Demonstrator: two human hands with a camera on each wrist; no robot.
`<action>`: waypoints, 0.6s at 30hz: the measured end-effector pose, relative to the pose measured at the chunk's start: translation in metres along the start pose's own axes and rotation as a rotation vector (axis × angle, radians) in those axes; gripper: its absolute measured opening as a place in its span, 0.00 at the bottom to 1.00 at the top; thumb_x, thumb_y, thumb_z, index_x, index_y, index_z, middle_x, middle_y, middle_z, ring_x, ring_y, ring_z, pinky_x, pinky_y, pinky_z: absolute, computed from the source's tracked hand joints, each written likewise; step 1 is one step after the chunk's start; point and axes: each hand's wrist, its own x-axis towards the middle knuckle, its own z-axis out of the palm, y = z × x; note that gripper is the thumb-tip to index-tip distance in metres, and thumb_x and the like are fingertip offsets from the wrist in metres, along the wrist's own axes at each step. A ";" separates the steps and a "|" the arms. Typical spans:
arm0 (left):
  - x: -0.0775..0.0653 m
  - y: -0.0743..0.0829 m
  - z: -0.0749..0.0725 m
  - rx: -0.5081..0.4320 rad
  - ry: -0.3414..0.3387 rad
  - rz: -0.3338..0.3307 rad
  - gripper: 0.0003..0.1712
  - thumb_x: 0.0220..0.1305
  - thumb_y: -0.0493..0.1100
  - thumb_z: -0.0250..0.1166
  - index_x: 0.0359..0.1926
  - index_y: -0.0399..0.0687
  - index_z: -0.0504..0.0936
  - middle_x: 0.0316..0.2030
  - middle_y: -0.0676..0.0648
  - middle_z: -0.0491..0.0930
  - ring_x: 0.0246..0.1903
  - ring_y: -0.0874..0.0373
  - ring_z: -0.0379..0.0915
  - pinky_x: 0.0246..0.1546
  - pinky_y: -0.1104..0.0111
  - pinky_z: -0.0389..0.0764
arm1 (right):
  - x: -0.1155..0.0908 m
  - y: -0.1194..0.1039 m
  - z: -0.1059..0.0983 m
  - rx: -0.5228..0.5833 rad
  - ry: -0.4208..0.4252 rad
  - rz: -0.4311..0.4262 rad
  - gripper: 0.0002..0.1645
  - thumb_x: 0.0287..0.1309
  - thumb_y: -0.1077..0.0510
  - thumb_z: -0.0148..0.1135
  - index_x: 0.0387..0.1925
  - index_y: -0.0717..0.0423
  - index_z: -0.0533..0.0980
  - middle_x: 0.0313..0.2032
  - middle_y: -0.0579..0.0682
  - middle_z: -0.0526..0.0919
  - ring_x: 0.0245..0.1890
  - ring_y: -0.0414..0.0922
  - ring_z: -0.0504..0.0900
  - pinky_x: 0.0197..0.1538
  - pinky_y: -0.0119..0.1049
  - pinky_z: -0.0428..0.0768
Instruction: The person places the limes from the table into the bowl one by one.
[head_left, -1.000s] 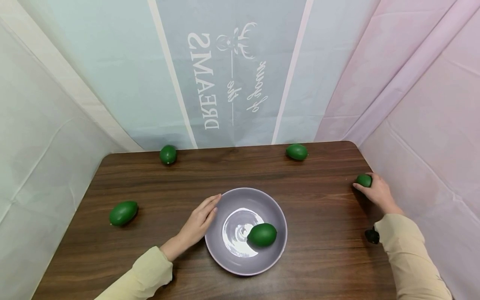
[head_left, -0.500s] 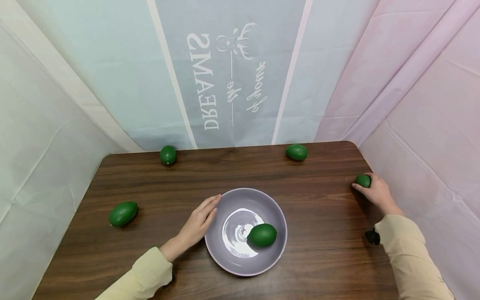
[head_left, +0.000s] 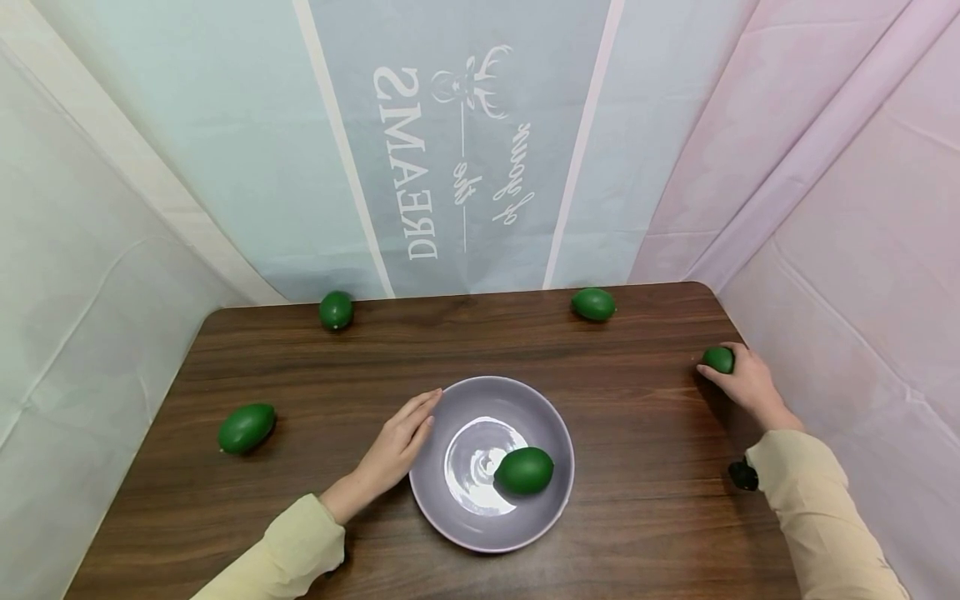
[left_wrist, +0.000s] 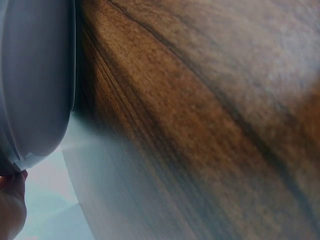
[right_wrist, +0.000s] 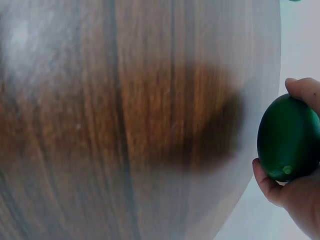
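My right hand (head_left: pixel 752 385) grips a green lime (head_left: pixel 719 360) near the table's right edge, thumb on one side and fingers on the other. In the right wrist view the same lime (right_wrist: pixel 288 137) shows its pale stem end between thumb and fingers. My left hand (head_left: pixel 395 444) rests its straight fingers against the left rim of a grey-purple bowl (head_left: pixel 480 392). The left wrist view shows the bowl's outer wall (left_wrist: pixel 37 75) and a bit of the hand (left_wrist: pixel 12 207) at its rim. Inside the bowl, right of its middle, lies another lime (head_left: pixel 524 470).
More limes lie on the dark wooden table (head_left: pixel 645 517): a left lime (head_left: pixel 247 428), a back-left lime (head_left: pixel 336 310) and a back-right lime (head_left: pixel 593 304). A printed cloth (head_left: pixel 465 167) hangs behind the table's back edge, with pale cloth at both sides.
My right hand has shifted slightly to the left with the lime in its grip. The left hand, the bowl and the other limes stay where they were.
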 end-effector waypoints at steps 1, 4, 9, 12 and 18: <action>0.000 0.000 0.000 0.003 0.001 0.002 0.21 0.63 0.31 0.53 0.58 0.33 0.69 0.56 0.39 0.70 0.56 0.49 0.66 0.57 0.61 0.67 | 0.000 -0.001 0.000 0.000 -0.001 -0.004 0.40 0.60 0.47 0.54 0.57 0.77 0.56 0.47 0.78 0.62 0.42 0.69 0.65 0.36 0.60 0.69; 0.000 -0.001 0.001 0.009 0.006 0.006 0.22 0.63 0.31 0.54 0.58 0.33 0.69 0.56 0.40 0.71 0.56 0.49 0.67 0.58 0.61 0.67 | 0.001 -0.005 0.001 0.004 -0.006 -0.014 0.40 0.60 0.46 0.54 0.58 0.76 0.56 0.46 0.78 0.62 0.42 0.69 0.66 0.36 0.60 0.70; -0.001 -0.001 0.001 0.011 0.006 0.005 0.22 0.63 0.31 0.54 0.59 0.33 0.69 0.56 0.41 0.70 0.56 0.49 0.66 0.57 0.61 0.67 | 0.002 -0.012 0.002 0.006 -0.003 -0.032 0.40 0.59 0.46 0.54 0.58 0.75 0.56 0.46 0.77 0.62 0.41 0.69 0.66 0.34 0.59 0.70; -0.001 -0.001 0.001 0.010 0.002 0.001 0.21 0.64 0.32 0.53 0.59 0.33 0.69 0.57 0.41 0.70 0.57 0.49 0.66 0.57 0.60 0.67 | 0.003 -0.015 0.002 0.004 -0.001 -0.045 0.40 0.59 0.46 0.55 0.58 0.75 0.56 0.46 0.76 0.62 0.40 0.68 0.67 0.33 0.59 0.70; 0.000 -0.001 0.000 0.012 -0.004 0.004 0.21 0.64 0.32 0.53 0.59 0.33 0.69 0.56 0.40 0.70 0.57 0.49 0.66 0.57 0.59 0.68 | 0.004 -0.024 0.002 0.000 -0.013 -0.064 0.40 0.60 0.46 0.55 0.59 0.74 0.56 0.46 0.75 0.62 0.39 0.67 0.68 0.31 0.57 0.71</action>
